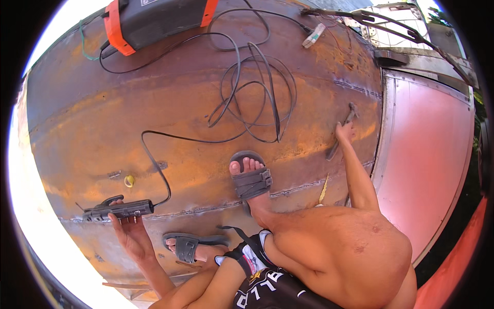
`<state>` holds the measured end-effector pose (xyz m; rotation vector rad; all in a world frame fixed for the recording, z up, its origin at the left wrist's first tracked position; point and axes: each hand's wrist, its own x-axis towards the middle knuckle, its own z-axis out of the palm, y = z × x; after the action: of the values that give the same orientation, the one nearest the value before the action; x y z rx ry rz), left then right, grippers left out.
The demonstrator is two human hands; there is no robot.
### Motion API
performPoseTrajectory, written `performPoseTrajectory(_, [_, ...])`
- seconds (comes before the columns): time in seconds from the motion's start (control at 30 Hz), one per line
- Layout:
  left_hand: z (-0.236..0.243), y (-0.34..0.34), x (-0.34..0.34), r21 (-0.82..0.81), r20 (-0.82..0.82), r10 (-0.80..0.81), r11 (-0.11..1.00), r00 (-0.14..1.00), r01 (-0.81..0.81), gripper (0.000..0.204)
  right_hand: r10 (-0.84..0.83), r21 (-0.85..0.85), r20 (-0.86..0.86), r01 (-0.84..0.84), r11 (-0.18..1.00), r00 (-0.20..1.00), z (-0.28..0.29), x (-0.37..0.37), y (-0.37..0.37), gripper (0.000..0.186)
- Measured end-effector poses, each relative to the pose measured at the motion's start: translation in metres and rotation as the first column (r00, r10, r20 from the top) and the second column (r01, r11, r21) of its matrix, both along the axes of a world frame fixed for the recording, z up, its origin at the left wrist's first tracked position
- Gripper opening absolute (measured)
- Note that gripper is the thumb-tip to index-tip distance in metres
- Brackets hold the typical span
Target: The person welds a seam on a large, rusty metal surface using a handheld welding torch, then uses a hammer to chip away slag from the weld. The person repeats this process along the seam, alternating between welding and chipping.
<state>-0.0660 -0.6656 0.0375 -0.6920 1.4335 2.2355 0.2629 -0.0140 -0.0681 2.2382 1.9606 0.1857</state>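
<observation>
My left hand (133,238) grips a long black corded tool (126,209) from below, with its fingers wrapped over the near side. A curved handle or lever stands up on the tool's far side, and a cable leaves its right end. To the right, my right hand (346,133) is closed around the handle of a hammer (352,114) that lies low against the rusty metal sheet (170,108). The hammer's head points away from me, and its handle end shows below my hand. A small yellow ring-shaped thing (129,181) lies near the corded tool.
Loops of black cable (278,121) spread over the sheet. A black and orange machine case (164,20) stands at the far left, and a white socket block (314,36) lies far right. Weld seams cross the sheet. A pinkish panel (424,149) borders it; my sandalled feet (250,175) rest on it.
</observation>
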Motion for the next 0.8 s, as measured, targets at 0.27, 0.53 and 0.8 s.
performPoseTrajectory(0.27, [0.010,-0.005,0.035,-0.082,0.257,-0.019,0.996,0.966,0.042,0.038,0.224,0.131,-0.483,-0.183,0.974,0.846,-0.043,0.014,0.030,0.053])
performPoseTrajectory(0.53, [-0.023,-0.005,0.104,0.173,0.256,-0.280,0.955,0.925,0.241,0.040,0.043,0.004,-0.998,-0.697,0.717,0.039,0.104,-0.175,-0.038,0.038])
performPoseTrajectory(0.8, [-0.060,0.044,0.113,0.283,0.016,-0.381,0.889,0.925,0.361,0.037,0.163,-0.282,-0.943,-0.957,0.062,0.289,0.319,-0.381,-0.321,0.044])
